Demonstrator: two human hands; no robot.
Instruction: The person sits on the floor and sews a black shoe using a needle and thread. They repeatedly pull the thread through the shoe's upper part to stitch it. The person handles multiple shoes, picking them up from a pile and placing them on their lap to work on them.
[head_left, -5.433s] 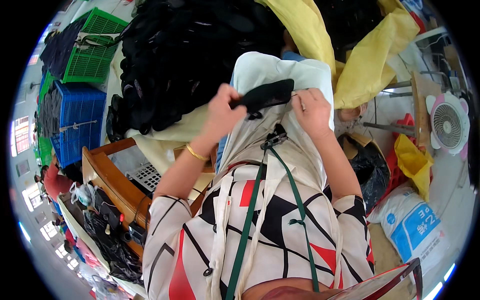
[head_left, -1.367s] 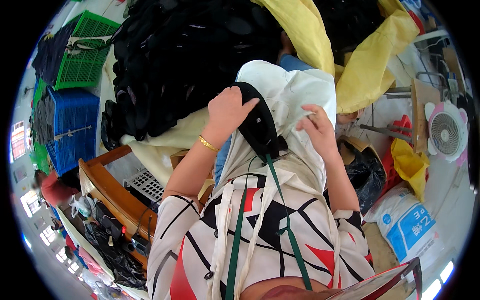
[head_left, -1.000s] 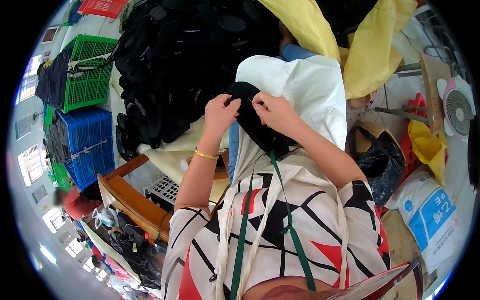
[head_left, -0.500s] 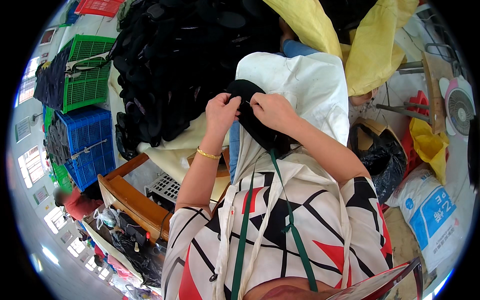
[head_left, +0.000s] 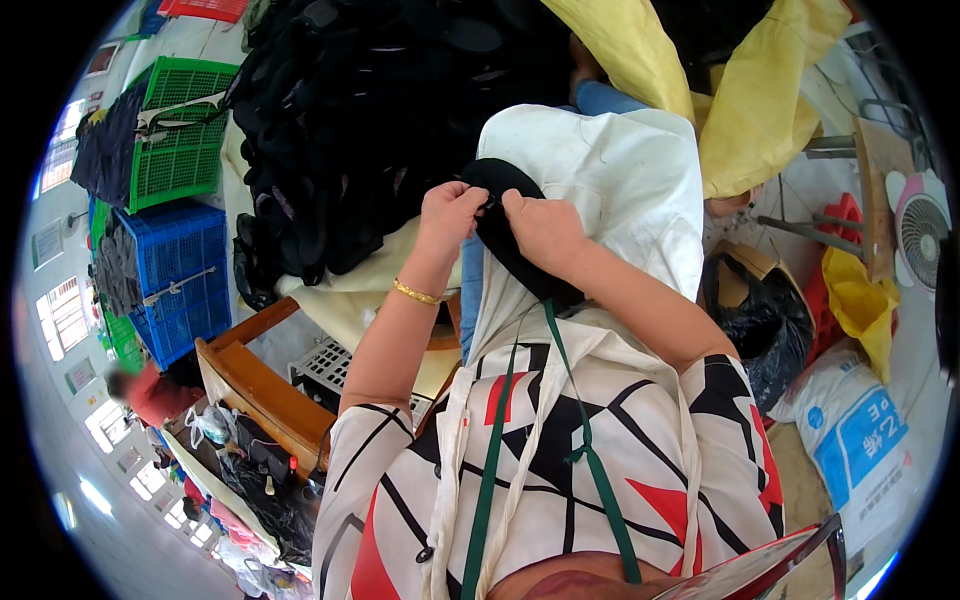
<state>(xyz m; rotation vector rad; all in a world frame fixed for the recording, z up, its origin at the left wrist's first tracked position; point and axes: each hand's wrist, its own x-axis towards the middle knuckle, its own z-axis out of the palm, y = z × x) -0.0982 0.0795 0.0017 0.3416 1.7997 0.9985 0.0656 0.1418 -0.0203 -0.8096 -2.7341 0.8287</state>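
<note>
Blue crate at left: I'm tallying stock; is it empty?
Not empty: grey cloth shows at the open top of the blue crate; how deep, cannot tell.

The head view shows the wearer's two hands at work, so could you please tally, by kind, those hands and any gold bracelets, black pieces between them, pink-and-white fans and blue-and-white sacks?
Hands: 2 (left hand, right hand)
Gold bracelet: 1
Black piece: 1
Pink-and-white fan: 1
Blue-and-white sack: 1
Total: 6
</note>
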